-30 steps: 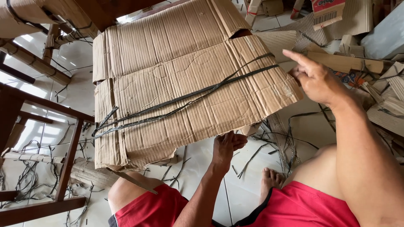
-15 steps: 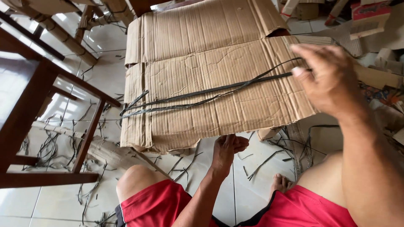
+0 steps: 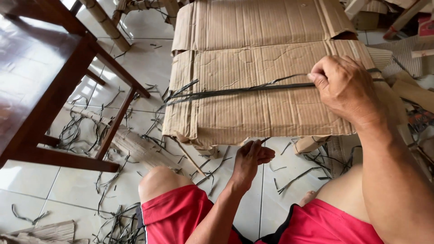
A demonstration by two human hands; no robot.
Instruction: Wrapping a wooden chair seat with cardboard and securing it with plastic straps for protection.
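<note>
- The right hand point(image 3: 346, 88) rests on the flattened cardboard bundle point(image 3: 266, 90), near its right edge, fingers curled and pinching the black strap point(image 3: 239, 90).
- The strap runs across the middle of the top sheet, from the left edge to that hand, its left end frayed.
- The left hand point(image 3: 252, 160) sits under the bundle's near edge, fingers bent; what it grips cannot be told.
- A dark wooden table point(image 3: 36, 77) stands left; strap scraps point(image 3: 113, 190) litter the tiled floor point(image 3: 144, 72).

Cardboard point(image 3: 266, 86) top cut off; strap point(image 3: 235, 91) end hidden (under right hand point(image 3: 346, 88)).
</note>
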